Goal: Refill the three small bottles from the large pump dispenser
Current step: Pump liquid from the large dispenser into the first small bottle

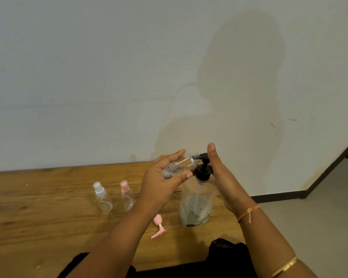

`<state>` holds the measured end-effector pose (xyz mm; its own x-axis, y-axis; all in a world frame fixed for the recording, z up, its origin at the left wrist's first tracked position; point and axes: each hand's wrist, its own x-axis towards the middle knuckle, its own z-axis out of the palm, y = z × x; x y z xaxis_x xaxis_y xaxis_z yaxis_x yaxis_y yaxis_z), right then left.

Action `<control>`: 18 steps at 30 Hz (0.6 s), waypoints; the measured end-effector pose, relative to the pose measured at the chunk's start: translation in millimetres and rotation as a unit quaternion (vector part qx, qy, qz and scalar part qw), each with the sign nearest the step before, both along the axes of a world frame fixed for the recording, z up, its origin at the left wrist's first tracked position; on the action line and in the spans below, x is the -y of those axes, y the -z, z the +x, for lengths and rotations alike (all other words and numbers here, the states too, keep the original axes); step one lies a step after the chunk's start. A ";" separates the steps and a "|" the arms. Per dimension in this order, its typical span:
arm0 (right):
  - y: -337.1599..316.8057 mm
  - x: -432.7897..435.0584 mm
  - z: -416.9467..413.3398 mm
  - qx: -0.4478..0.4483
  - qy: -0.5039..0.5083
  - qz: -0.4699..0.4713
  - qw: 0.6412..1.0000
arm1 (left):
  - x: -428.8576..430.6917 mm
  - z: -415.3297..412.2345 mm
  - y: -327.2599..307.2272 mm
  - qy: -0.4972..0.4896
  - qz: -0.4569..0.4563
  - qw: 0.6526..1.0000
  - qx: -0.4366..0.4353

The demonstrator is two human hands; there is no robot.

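My left hand (161, 181) holds a small clear bottle (179, 166) tilted on its side, its open neck against the black spout of the large pump dispenser (197, 203). That dispenser is a clear bottle with a black pump head (203, 171), standing on the wooden table (38, 207). My right hand (221, 173) rests flat on the pump head, fingers straight and pointing up. Two more small clear bottles stand to the left: one with a white spray cap (101, 197), one with a pink spray cap (127, 195). A loose pink pump cap (158, 227) lies on the table.
A plain white wall rises right behind the table. The table's right end is just past the dispenser, with grey floor and a dark skirting board (279, 194) beyond. Dark clothing (225, 251) shows at the table's near edge.
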<state>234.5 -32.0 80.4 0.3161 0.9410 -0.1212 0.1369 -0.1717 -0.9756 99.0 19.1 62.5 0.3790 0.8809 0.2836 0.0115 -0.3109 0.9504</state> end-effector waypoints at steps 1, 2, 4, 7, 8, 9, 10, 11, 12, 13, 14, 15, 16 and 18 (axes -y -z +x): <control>-0.4 0.5 -0.1 -0.003 0.001 -0.001 1.000 | -0.3 0.2 -0.1 -0.002 0.002 1.000 -0.004; -0.1 0.8 0.2 -0.011 0.006 -0.004 1.000 | -1.0 0.5 0.4 -0.004 0.005 1.000 -0.009; 0.8 0.9 1.5 -0.038 0.017 -0.006 0.999 | -2.3 1.1 1.5 -0.001 0.004 1.000 -0.012; 2.9 1.0 4.4 -0.063 0.024 0.004 0.998 | -2.3 1.0 2.5 0.007 -0.004 1.000 -0.012; 3.8 0.7 4.8 -0.061 0.020 0.005 0.998 | -2.6 1.1 2.9 0.010 -0.005 1.000 -0.013; 3.8 0.2 4.3 -0.059 0.015 0.004 0.998 | -3.0 0.8 3.5 0.011 -0.005 1.000 -0.014; 4.2 -0.6 4.4 -0.056 0.013 0.002 0.998 | -3.6 0.3 4.2 0.013 -0.008 1.000 -0.014; 3.8 -1.1 4.6 -0.052 0.014 0.000 0.999 | -4.4 -0.1 4.7 0.015 -0.013 1.000 -0.013; 3.0 -1.7 4.3 -0.048 0.014 -0.001 0.999 | -5.1 -0.5 5.2 0.015 -0.017 1.000 -0.013; 3.7 -2.2 4.4 -0.044 0.016 -0.001 0.999 | -5.3 -0.6 4.7 0.015 -0.017 1.000 -0.015; 4.0 -1.8 3.7 -0.037 0.018 0.000 0.999 | -4.9 -0.9 4.0 0.015 -0.016 1.000 -0.016; 4.4 -1.0 2.5 -0.029 0.022 0.000 0.999 | -4.1 -1.0 2.8 0.016 -0.015 1.000 -0.013; 5.0 -0.7 1.3 -0.022 0.024 0.004 0.999 | -3.6 -0.8 1.9 0.016 -0.014 1.000 -0.008; 4.9 -1.0 0.2 -0.003 0.021 0.007 1.000 | -3.1 -1.1 0.1 0.014 -0.007 1.000 -0.001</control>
